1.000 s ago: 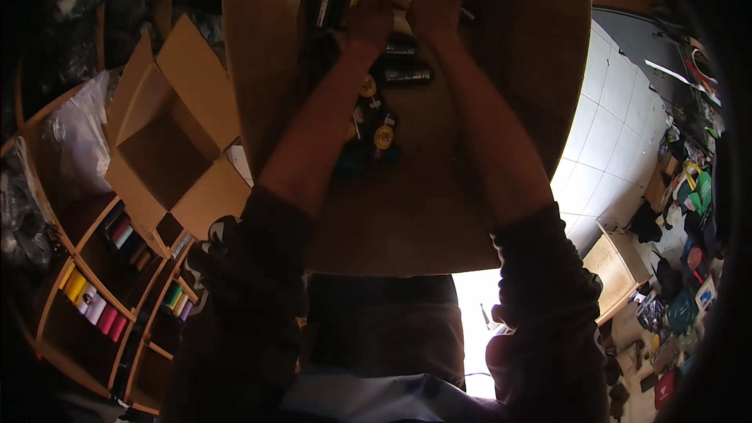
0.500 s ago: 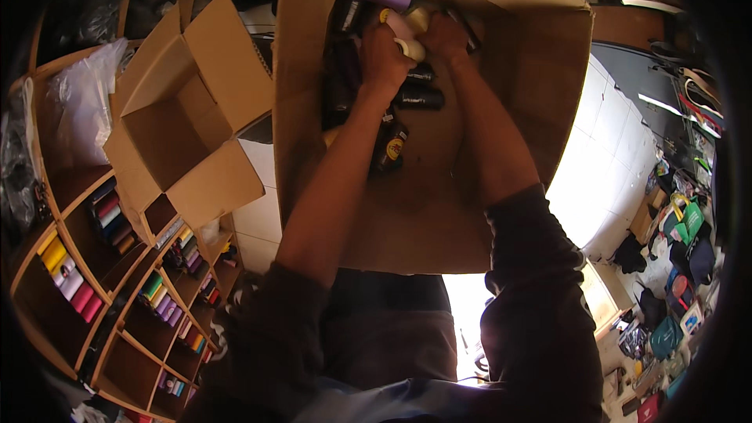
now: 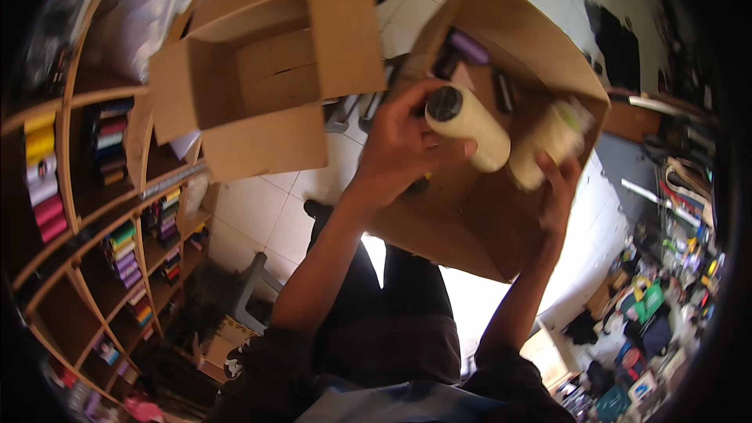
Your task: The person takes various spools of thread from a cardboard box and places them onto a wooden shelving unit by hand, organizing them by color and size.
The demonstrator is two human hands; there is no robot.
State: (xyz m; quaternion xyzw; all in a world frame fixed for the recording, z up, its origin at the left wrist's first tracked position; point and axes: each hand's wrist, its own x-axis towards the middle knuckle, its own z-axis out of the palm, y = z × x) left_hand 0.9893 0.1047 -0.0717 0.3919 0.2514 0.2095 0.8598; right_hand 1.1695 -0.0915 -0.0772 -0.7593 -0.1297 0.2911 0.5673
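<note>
1. A cream roll (image 3: pixel 468 127) with a dark end is held by the left hand (image 3: pixel 403 149); the fingers are curled around it from below.
2. A second cream roll (image 3: pixel 548 143) is gripped by the right hand (image 3: pixel 560 188) (only the fingertips are seen on it, so how far the hand is wrapped around cannot be told).
3. Both rolls are held side by side, just over the open brown box (image 3: pixel 509 211).
4. Dark things and a purple tube (image 3: pixel 468 47) are seen inside that box.
5. An empty open box (image 3: pixel 258 78) is placed to the left, near wooden shelves (image 3: pixel 102 211) filled with coloured things.
</note>
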